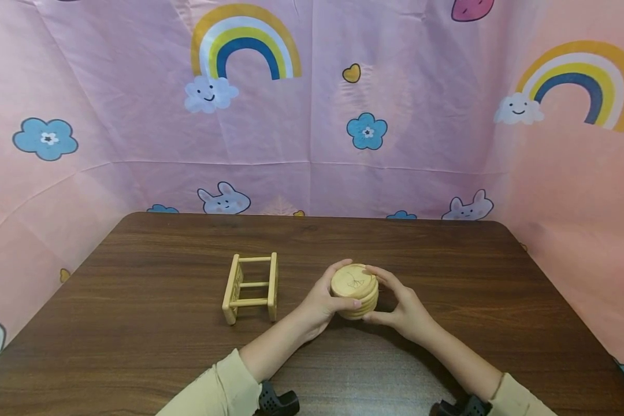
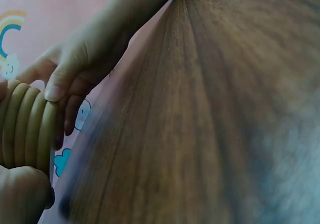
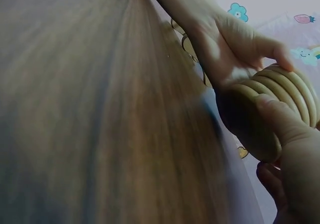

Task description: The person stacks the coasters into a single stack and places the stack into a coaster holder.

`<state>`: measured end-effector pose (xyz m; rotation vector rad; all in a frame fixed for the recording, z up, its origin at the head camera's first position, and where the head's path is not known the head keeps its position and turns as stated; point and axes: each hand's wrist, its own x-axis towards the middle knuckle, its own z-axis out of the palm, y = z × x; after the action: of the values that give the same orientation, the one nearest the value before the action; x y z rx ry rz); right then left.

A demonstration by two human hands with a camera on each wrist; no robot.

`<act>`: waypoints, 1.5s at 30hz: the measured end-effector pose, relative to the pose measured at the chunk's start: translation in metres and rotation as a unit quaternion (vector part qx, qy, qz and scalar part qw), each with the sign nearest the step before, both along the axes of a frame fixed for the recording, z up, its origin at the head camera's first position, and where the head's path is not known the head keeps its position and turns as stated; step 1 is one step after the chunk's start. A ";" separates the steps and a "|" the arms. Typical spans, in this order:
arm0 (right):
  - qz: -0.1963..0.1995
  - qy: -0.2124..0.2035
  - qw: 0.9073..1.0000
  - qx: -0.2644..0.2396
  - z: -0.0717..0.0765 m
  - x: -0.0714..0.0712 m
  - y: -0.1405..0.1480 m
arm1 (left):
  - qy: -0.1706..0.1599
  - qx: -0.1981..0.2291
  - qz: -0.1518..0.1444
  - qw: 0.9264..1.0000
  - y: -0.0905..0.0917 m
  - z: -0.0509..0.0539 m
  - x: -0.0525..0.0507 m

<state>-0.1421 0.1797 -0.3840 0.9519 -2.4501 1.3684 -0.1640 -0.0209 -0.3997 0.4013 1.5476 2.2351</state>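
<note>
A stack of round, pale wooden coasters [image 1: 355, 283] is gripped between both hands, raised off the table. My left hand [image 1: 322, 303] curls round its left side, thumb across the near edge. From the right, my right hand [image 1: 408, 309] pinches the stack with thumb low and fingers at the top rim. Thin dark lines mark the top coaster. Several coaster edges [image 2: 25, 129] show side by side in the left wrist view. The right wrist view shows the dark underside of the lowest coaster [image 3: 250, 121]. Left of the hands stands a small wooden rack [image 1: 252, 302] with crossbars.
The brown wood-grain table [image 1: 177, 346] reaches back to a pink and purple curtain [image 1: 312, 115] printed with rainbows, flowers and rabbits. Both wrists carry a black camera mount [image 1: 278, 400] near the pale sleeves [image 1: 223, 384].
</note>
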 end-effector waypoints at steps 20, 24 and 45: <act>-0.033 0.072 0.994 -0.078 -0.023 -0.006 -0.006 | -0.056 0.109 0.016 0.992 0.004 0.003 -0.002; -0.050 0.109 0.989 -0.091 -0.011 0.003 -0.016 | -0.055 0.133 0.021 0.989 0.006 0.006 0.000; -0.147 0.145 0.976 -0.075 -0.015 0.005 -0.018 | -0.089 0.202 0.020 0.975 0.026 0.007 0.006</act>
<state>-0.1374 0.1618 -0.3990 0.6678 -2.1342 1.1989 -0.1580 0.0050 -0.3922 0.2718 1.0178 2.5385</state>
